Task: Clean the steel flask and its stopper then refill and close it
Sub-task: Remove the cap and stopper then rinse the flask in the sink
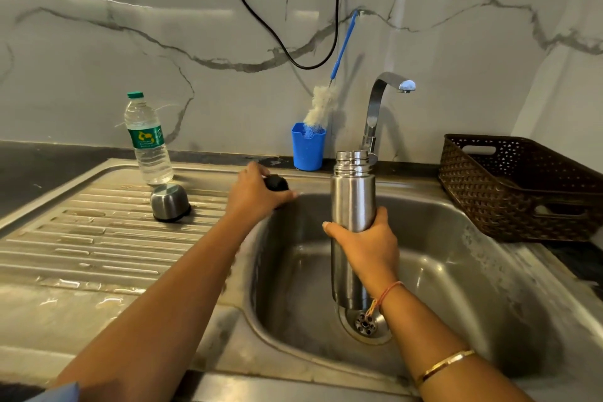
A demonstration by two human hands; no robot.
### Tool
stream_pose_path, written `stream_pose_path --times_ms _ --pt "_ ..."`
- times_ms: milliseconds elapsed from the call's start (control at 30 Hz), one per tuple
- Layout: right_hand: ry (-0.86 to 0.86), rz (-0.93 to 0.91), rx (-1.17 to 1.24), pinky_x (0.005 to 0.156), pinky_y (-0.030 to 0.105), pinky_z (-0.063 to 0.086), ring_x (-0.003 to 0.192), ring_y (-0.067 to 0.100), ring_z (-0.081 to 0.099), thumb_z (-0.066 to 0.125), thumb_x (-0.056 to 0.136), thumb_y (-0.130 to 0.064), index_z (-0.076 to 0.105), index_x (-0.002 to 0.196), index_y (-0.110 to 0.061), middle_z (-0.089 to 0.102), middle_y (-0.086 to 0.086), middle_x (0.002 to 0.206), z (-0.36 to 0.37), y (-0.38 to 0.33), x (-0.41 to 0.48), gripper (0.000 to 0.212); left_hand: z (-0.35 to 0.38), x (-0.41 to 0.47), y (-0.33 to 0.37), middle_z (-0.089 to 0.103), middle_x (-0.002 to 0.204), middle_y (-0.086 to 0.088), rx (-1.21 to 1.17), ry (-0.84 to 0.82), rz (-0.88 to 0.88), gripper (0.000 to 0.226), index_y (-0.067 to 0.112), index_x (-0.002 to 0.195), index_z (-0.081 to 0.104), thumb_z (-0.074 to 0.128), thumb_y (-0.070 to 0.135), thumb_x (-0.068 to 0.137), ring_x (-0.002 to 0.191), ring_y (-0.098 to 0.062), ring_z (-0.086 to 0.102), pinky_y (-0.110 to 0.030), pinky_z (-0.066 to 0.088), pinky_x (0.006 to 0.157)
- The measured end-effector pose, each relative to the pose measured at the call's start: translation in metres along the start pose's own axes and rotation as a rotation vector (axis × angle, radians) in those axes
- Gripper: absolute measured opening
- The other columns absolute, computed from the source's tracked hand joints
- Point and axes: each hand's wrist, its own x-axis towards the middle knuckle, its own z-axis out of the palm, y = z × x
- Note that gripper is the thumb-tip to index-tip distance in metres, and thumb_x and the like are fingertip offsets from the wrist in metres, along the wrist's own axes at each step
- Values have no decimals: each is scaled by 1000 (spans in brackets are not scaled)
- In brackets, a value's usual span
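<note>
**Flask open, stopper off**

R hand (362, 240) wraps the steel flask (352, 192) mid-body, upright over the sink (456, 271), mouth up. L hand (256, 192) clutches the stopper (277, 183) at the flask's 9 o'clock. Bottle brush (321, 108) sits at 11, L hand's nearer tbh.

stopper (277, 183): mostly under the left hand (253, 194)
drain (365, 325): partly behind the flask (352, 196)
basket (522, 206): cut by right edge

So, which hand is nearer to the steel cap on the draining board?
Left. The left hand, holding the black stopper, is just right of the cap, at the edge of the basin. The right hand grips the flask over the basin, farther right.
</note>
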Motion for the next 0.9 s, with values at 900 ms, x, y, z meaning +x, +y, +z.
stream_pose_path --times_ms 900 --pt "2 -17 -9 69 31 49 81 16 61 82 64 -39 44 104 -27 58 -7 91 4 4 2 57 -38 29 -72 45 137 -11 121 51 -70 67 18 135 45 78 20 77 124 -28 44 -40 38 101"
